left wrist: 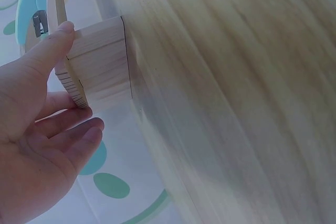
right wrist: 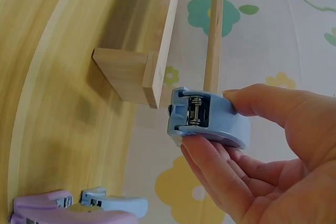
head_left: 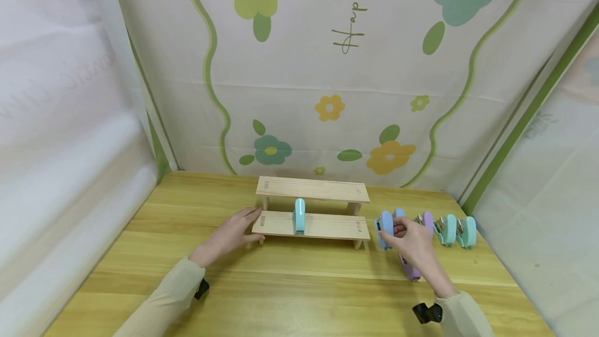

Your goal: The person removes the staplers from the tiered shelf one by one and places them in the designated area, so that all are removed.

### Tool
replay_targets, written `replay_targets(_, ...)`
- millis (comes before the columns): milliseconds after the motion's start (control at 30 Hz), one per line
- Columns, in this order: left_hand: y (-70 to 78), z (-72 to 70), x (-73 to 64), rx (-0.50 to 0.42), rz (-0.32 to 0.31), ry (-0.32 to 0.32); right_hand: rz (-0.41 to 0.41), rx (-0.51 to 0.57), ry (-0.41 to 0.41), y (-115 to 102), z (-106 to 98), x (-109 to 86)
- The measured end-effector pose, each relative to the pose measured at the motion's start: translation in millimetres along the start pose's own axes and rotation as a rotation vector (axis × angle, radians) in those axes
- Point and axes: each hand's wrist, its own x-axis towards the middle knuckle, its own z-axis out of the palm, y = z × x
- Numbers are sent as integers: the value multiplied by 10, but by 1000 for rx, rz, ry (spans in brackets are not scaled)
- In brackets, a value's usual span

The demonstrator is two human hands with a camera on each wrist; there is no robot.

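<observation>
My right hand (head_left: 412, 241) pinches a light blue mini stapler (right wrist: 226, 121) between thumb and fingers, raised beside the right end of a two-step wooden shelf (head_left: 327, 227). Its spring end faces the shelf in the right wrist view. At the shelf's left end, my left hand (head_left: 234, 235) holds the lower board, thumb on the front edge and fingers at the back corner. A teal stapler (head_left: 299, 216) stands on the lower step, left of its middle. Behind the right hand are a second blue stapler (head_left: 399, 212) and a purple stapler (head_left: 427, 221), both partly hidden.
Two teal staplers, a nearer-in one (head_left: 447, 230) and an outer one (head_left: 467, 232), stand at the right on the wooden table (head_left: 281, 295). Another purple stapler (head_left: 412, 270) lies below the right hand. A flower-printed cloth (head_left: 290, 77) hangs behind the shelf.
</observation>
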Motion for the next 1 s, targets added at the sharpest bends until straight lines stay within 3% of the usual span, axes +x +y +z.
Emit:
replay_targets(567,1,-3,-5,-2,-6,4,75,-33,-13,305,-184,-82)
replay_targets(1000,6,-6,-7,-15,-11,-7,86,-79,6,502,-346,-140)
